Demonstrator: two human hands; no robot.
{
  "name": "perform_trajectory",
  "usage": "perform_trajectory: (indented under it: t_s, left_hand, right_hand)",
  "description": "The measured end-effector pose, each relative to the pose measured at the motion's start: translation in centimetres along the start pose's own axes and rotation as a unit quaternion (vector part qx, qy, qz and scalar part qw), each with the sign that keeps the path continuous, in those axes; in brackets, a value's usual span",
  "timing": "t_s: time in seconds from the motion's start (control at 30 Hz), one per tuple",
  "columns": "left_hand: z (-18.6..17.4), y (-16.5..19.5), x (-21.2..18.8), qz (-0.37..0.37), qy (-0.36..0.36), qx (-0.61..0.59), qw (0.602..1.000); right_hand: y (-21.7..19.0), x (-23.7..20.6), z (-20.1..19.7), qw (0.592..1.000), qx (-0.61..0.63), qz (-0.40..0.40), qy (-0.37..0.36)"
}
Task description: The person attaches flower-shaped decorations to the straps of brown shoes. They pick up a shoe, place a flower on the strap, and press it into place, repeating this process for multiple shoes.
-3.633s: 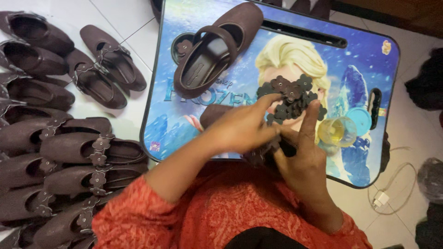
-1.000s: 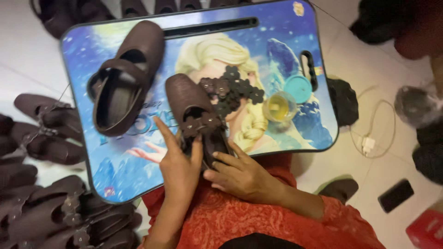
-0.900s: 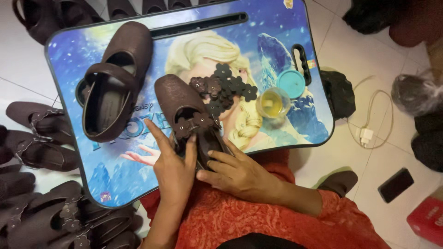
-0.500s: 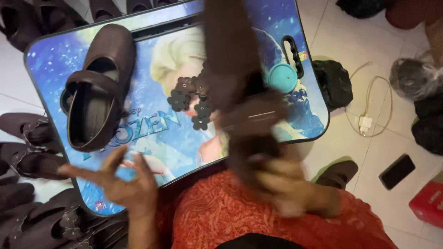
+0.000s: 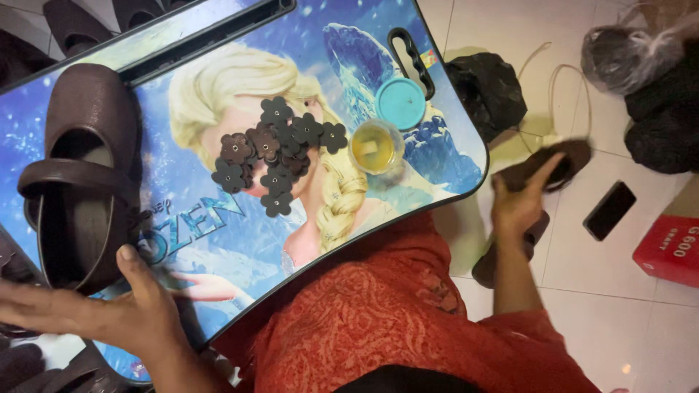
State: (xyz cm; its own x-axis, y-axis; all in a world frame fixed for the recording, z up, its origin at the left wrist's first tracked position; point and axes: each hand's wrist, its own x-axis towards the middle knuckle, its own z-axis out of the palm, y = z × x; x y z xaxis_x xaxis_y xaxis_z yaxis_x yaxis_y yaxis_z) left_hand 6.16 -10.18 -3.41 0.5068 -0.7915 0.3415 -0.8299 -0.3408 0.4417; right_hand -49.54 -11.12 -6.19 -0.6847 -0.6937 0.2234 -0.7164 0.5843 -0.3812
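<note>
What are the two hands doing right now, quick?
Left hand: open, fingers spread, resting at the edge of the lap tray beside a brown shoe.
Right hand: holding a brown shoe over the floor.

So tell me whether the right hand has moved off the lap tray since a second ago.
Yes. The right hand has swung rightward off the lap tray, out over the floor tiles, carrying a brown shoe.
</note>
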Motion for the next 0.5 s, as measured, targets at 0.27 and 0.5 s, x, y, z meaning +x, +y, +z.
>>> perform_trajectory:
  t_s: [0.27,0.5]
  left_hand:
    - [-2.5,2.7,1.1,0.099,-0.021,-0.125,0.987]
    - [-2.6,4.0,2.0,0.029,0.016,-0.24,0.97]
  right_hand:
    - [1.5,-4.7,2.6,0.999,0.041,-0.023,-0.001]
    - [-2.4,0.6,-2.0,0.942,0.282,-0.18,0.033]
